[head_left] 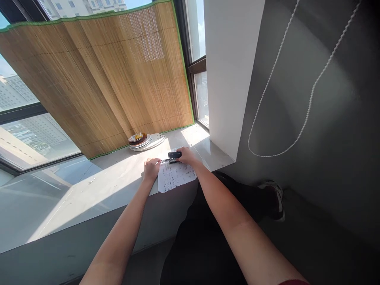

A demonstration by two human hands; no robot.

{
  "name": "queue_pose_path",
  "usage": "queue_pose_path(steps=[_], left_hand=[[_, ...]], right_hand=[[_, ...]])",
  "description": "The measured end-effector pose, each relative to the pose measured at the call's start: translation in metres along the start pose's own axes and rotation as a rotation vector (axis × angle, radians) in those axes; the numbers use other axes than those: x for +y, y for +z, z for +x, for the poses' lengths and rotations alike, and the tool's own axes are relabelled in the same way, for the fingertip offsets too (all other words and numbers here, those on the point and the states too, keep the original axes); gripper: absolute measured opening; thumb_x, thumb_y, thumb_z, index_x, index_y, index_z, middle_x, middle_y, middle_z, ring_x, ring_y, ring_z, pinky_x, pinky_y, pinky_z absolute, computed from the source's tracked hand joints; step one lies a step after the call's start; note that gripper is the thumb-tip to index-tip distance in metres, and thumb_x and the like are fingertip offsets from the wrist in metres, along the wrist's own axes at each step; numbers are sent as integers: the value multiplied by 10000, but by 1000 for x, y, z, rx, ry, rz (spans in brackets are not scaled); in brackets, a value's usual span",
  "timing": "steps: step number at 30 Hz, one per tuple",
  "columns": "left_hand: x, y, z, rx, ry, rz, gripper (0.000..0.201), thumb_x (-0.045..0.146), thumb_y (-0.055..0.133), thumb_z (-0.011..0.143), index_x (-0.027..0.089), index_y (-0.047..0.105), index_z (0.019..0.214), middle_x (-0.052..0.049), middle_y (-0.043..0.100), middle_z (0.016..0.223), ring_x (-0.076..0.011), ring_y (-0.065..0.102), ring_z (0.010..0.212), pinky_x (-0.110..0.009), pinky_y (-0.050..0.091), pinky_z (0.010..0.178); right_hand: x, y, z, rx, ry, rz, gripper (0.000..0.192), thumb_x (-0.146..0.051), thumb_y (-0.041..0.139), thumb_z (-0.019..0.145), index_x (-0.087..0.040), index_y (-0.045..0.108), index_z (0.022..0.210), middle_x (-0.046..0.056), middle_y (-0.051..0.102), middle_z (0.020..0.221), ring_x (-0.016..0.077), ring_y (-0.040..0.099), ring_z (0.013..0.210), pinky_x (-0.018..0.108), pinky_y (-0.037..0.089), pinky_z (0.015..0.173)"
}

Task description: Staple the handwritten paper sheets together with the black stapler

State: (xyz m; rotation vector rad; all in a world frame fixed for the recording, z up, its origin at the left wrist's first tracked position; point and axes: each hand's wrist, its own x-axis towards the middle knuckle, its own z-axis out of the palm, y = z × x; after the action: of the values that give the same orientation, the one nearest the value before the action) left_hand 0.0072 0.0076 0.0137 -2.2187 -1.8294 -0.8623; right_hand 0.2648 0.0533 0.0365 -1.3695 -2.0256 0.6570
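Observation:
A black stapler (174,154) is gripped in my right hand (187,155), its front end pointing left over the top of a handwritten sheet of paper (175,177). The sheet lies on the windowsill, and its lower edge reaches the sill's front edge. At the sheet's upper left corner, my left hand (152,168) is closed, with fingertips pinching something thin near the stapler's front end; it appears to be the paper's edge. Whether the stapler's jaws touch the paper cannot be made out.
Behind my hands a stack of plates (141,143) stands on the windowsill (118,174). A bamboo blind (103,79) hangs before the window down to the sill. To the right are a white wall column (231,79) and a looped bead chain (305,114).

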Motion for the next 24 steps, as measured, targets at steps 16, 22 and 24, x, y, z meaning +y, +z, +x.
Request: queue_pose_path(steps=[16,22,24], left_hand=[[-4,7,0,25,97,55,326,173,617,982,189,822,1235,-184,799,1228,-442,677,1197,-613,552,989],[0,4,-1,6,102,91,430,172,578,1002,178,770,1387,-194,763,1219,-437,656,1209,-624,541,1004],[0,3,-2,4,102,107,455,171,570,1007,184,753,1423,-195,750,1233,-433,649,1221,-620,539,1012]], right_hand=[[6,6,5,126,-18,194,223,-143,881,806,-215,839,1012,88,810,1032,283,735,1035,319,550,807],[2,3,1,122,5,261,224,-109,872,821,-192,837,1026,106,809,1045,274,743,977,331,570,779],[1,3,1,124,10,266,219,-106,863,835,-183,837,1039,110,809,1056,268,742,966,334,577,786]])
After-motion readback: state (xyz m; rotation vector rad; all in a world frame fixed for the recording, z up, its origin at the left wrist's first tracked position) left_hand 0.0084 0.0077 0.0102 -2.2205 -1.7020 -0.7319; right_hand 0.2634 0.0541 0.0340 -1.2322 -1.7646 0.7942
